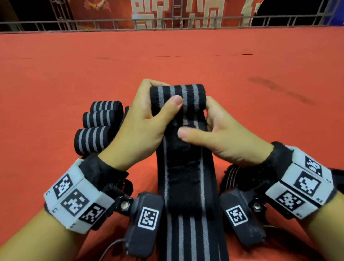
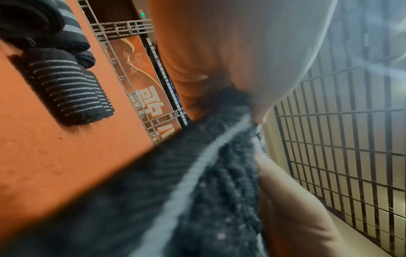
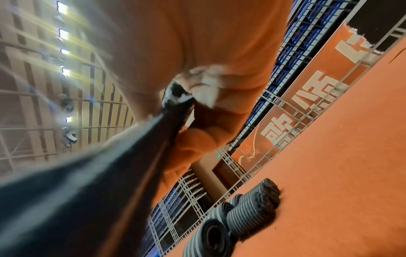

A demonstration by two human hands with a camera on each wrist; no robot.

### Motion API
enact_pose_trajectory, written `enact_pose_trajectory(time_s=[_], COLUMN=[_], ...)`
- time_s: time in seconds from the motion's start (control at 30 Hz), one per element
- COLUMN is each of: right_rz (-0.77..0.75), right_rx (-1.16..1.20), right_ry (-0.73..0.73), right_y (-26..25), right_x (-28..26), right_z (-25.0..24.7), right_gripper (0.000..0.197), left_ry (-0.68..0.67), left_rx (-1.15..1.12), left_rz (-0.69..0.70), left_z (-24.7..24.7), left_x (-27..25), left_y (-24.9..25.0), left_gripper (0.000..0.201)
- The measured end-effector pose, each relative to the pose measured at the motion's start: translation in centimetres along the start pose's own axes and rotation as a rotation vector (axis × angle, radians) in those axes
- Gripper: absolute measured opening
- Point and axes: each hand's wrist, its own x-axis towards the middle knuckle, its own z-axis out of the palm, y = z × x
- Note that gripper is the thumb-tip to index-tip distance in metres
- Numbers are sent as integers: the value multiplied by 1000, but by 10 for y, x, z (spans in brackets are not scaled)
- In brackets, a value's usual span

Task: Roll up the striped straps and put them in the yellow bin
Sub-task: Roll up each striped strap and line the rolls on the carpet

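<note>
A black strap with grey stripes (image 1: pixel 187 189) runs from the bottom edge up between my wrists, its far end wound into a roll (image 1: pixel 178 98). My left hand (image 1: pixel 144 121) grips the roll's left side, thumb across its front. My right hand (image 1: pixel 213 134) holds the right side, thumb pressing on the flat strap just below the roll. In the left wrist view the strap (image 2: pixel 197 182) fills the foreground, blurred, under my fingers. In the right wrist view it (image 3: pixel 110 173) runs up to my curled fingers. No yellow bin is in view.
Several rolled striped straps (image 1: pixel 99 124) lie on the red carpet (image 1: pixel 244 76) left of my left hand; they also show as rolled straps (image 2: pixel 66 90) and rolled straps (image 3: pixel 237 217). Another dark strap (image 1: pixel 233 177) lies under my right wrist. A metal railing (image 1: pixel 161 23) and red banner stand at the back.
</note>
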Motion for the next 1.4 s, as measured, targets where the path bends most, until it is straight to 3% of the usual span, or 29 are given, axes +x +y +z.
enact_pose_trajectory(time_s=[0.27,0.43,0.6,0.7,0.77,0.9,1.03,1.17,1.27,1.33,1.4], right_rz=[190,252,201,69,-25,-234,-295,-297,-205,-111,-136], right_rx=[-113,-99,-150,-109,-91,-194,-280,-354,-296,-234,-223], right_ry=[-394,-464,-344,-22,119,141,121,104,96,116,149], right_y=[9,-1,-12,-18,-21,-19,-16,-13,-13,-12,-12], right_x=[-9,-12,-9,0,4,3,2,1,2,3,5], right_z=[12,6,-4,-12,-13,-13,-12,-13,-11,-11,-11], right_gripper=[89,82,68,48,40,20,13,13,16,30,29], left_ry=[56,1,-15,-112,-169,-208,-182,-190,-222,-231,-230], left_rx=[44,57,128,198,207,65,-4,-60,36,112,117], left_rz=[121,176,177,163,182,83,-33,-52,41,94,74], left_z=[-31,-31,-29,-16,-5,1,-2,-2,-5,-5,-2], left_x=[13,12,9,2,-4,-6,-4,-2,-2,-3,-5], left_y=[-1,-1,3,5,6,9,9,8,9,8,8], left_gripper=[24,27,28,31,34,32,26,25,22,24,25])
